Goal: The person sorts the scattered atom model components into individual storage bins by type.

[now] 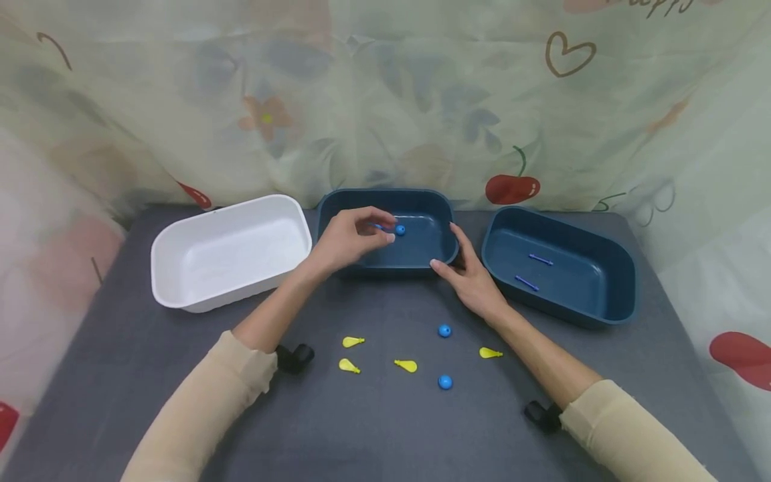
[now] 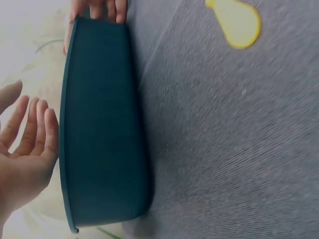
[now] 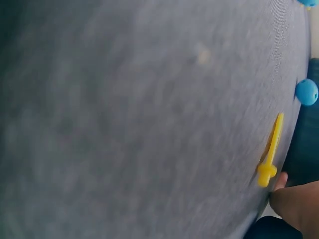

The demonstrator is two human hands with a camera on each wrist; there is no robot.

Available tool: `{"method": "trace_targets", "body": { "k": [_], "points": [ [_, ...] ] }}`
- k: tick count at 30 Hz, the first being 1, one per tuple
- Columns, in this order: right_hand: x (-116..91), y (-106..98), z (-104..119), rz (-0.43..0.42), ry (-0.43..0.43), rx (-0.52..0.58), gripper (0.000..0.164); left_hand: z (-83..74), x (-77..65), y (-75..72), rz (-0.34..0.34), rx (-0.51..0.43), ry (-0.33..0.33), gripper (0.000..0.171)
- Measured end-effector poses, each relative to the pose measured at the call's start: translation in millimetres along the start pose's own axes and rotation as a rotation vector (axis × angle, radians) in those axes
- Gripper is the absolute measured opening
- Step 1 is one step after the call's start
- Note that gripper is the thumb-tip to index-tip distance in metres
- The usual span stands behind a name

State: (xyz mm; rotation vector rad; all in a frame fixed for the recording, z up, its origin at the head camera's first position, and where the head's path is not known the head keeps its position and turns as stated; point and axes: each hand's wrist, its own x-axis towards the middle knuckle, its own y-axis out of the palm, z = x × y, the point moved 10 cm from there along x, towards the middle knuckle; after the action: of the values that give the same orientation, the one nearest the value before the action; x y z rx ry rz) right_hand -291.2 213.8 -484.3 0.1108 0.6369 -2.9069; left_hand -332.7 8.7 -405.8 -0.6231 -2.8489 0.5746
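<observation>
My left hand (image 1: 355, 235) hovers over the middle dark blue bin (image 1: 385, 269), thumb apart from its loosely bent fingers. Two blue beads (image 1: 400, 229) lie in that bin, one partly hidden behind the fingers. The left wrist view shows this hand (image 2: 30, 149) beside the bin's rim, its palm bare. At the bin's right end my right hand (image 1: 472, 281) grips the corner, thumb at the front and fingers along the side. On the table below are two more blue beads (image 1: 444, 331) and several yellow bulb-shaped pieces (image 1: 406, 366).
A white bin (image 1: 199, 304) stands to the left. Another dark blue bin (image 1: 560, 311), to the right, contains two small purple-blue rods (image 1: 527, 283). All three bins stand along the back of the grey table (image 1: 385, 435), before a patterned cloth (image 1: 385, 100).
</observation>
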Motion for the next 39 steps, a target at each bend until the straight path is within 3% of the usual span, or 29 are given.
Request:
{"method": "trace_targets", "body": {
  "k": [8,20,32,39],
  "points": [
    [-3,-4,1,-0.004,-0.024,0.012,0.083,-15.1,-17.4,23.2,0.080,-0.053,0.080,0.031],
    [-2,-4,0,-0.041,-0.002,0.021,0.080,-16.7,-36.9,54.7,0.179,-0.163,0.106,0.030],
    [-2,-3,3,-0.007,-0.018,-0.004,0.082,-2.7,-47.0,92.1,0.302,-0.097,0.075,0.028],
    [-2,-2,6,0.031,-0.099,0.046,0.082,6.5,-48.0,112.7,0.365,-0.084,0.029,0.031]
  ]
}}
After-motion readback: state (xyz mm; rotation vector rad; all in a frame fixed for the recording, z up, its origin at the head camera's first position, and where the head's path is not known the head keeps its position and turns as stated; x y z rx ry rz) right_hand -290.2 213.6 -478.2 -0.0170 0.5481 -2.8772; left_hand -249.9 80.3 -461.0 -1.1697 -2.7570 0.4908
